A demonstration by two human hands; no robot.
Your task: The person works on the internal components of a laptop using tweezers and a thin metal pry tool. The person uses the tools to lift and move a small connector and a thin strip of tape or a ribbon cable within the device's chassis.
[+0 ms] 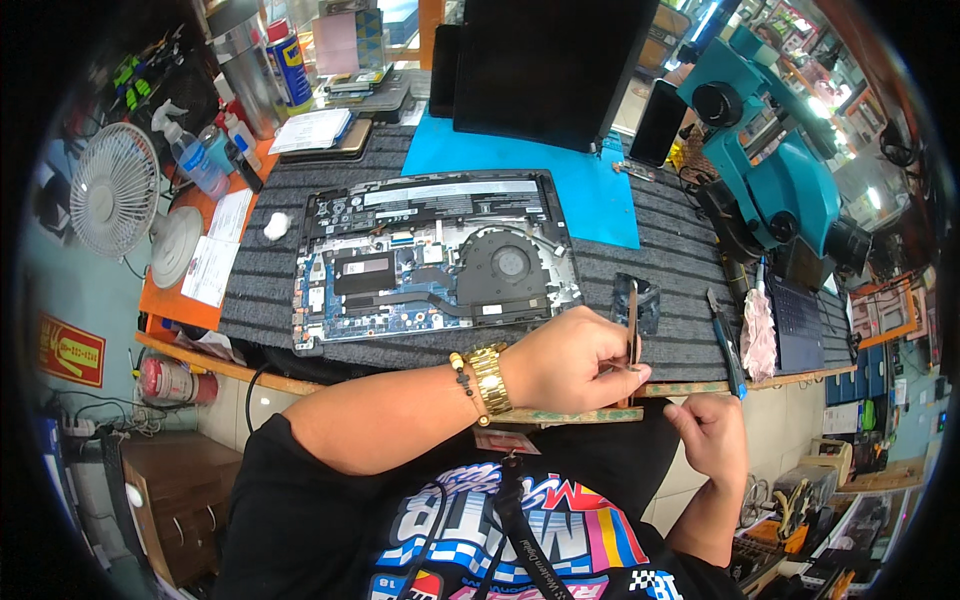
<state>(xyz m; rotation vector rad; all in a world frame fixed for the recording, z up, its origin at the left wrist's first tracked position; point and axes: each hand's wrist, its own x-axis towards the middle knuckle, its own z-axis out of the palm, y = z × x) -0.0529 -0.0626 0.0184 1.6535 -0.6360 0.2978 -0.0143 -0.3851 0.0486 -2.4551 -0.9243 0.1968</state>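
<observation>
My left hand (575, 362), with a gold watch at the wrist, is closed around slim metal tweezers (633, 322) that point up and away from me. Behind them, on the striped mat, lies a small crumpled dark packet (650, 300). To the left of that sits an opened laptop base (440, 262), its battery, blue board and round fan exposed. My right hand (714, 432) is curled over the table's front edge, thumb against the fingers; anything between them is hidden. Nearest to it is a blue-and-black utility knife (728, 345).
A teal microscope (790, 190) stands at the right. At the back, a dark screen (550, 70) rests on a blue sheet (590, 200). A white fan (115, 190) and a spray bottle (195, 160) are at the left. A pinkish cloth (758, 335) lies right of the knife.
</observation>
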